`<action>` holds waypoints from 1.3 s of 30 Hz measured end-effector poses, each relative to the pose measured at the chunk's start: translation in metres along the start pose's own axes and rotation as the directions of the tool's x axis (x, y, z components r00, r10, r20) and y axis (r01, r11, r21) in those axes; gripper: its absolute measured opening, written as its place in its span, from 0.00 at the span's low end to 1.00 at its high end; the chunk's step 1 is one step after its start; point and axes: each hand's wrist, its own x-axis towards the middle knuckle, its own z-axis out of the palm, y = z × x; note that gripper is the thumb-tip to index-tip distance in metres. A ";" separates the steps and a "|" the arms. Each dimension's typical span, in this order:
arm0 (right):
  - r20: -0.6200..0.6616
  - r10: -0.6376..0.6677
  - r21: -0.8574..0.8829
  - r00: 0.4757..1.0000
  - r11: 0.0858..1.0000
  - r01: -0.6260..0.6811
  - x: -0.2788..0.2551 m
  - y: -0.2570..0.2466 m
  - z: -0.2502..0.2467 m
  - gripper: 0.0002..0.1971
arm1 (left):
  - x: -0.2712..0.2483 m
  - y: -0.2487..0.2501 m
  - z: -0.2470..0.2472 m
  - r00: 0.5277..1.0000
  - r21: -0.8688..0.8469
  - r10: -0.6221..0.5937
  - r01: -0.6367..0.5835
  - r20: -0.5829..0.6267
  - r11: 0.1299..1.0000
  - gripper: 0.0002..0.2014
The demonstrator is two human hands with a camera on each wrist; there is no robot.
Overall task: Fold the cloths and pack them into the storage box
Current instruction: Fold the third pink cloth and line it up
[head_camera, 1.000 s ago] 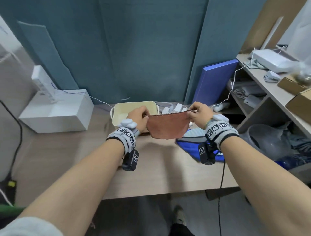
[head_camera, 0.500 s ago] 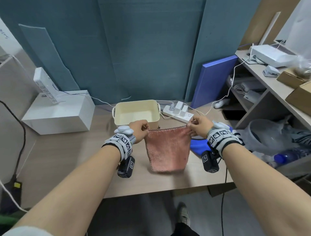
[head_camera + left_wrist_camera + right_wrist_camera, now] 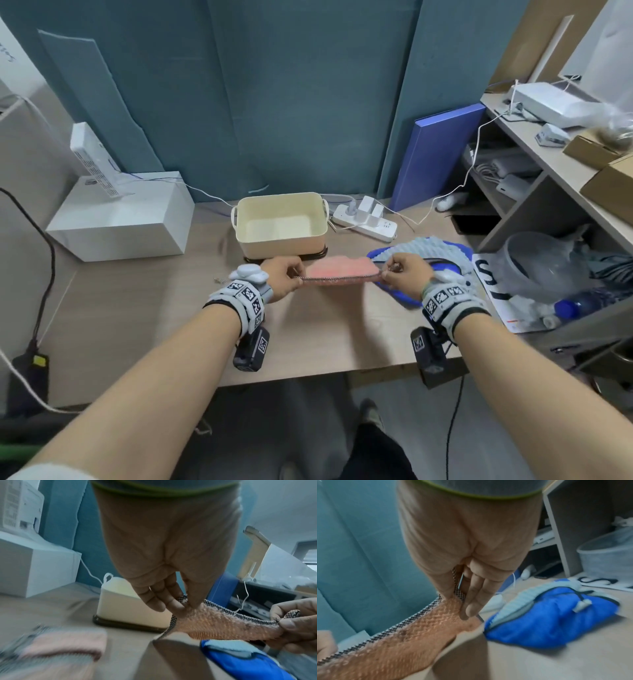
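Lowered from where it hung full length half a second ago, the salmon-pink terry cloth with a checked trim (image 3: 337, 272) now stretches low and nearly flat over the pale wooden desk (image 3: 144, 308), seen almost edge-on. Its top corners are pinched, one by the left hand (image 3: 282, 278) and one by the right hand (image 3: 400, 274), thumb against fingers, with the edge taut between them. From where I stand, the open cream plastic storage box with side handles (image 3: 281, 224) sits just beyond at twelve o'clock, nothing visible inside it. A crumpled blue cloth with pale ribbed backing (image 3: 435, 255) lies at about two o'clock, partly under the right wrist. The left wrist view shows a blurred pale pink folded piece (image 3: 63, 647) on the desk at about eight o'clock. To fold well, I'd say both corners should travel together and level, so the edges meet squarely, clear of the blue cloth, before either pinch lets go. Both hands sit lower and nearer the box than before.
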 end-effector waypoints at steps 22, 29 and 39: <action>0.099 0.115 -0.124 0.988 0.987 -0.103 0.104 0.085 0.065 0.05 | 0.087 -0.064 0.092 0.947 -0.012 -0.309 0.310 -0.087 0.951 0.10; 0.158 0.126 -0.182 0.979 0.978 -0.097 0.122 0.089 0.075 0.12 | 0.106 -0.071 0.099 0.939 0.069 -0.326 0.335 -0.110 0.940 0.12; 0.282 0.051 -0.285 0.958 0.958 0.033 0.089 0.069 0.081 0.07 | 0.073 -0.068 0.102 0.987 0.174 -0.039 0.012 0.154 0.985 0.08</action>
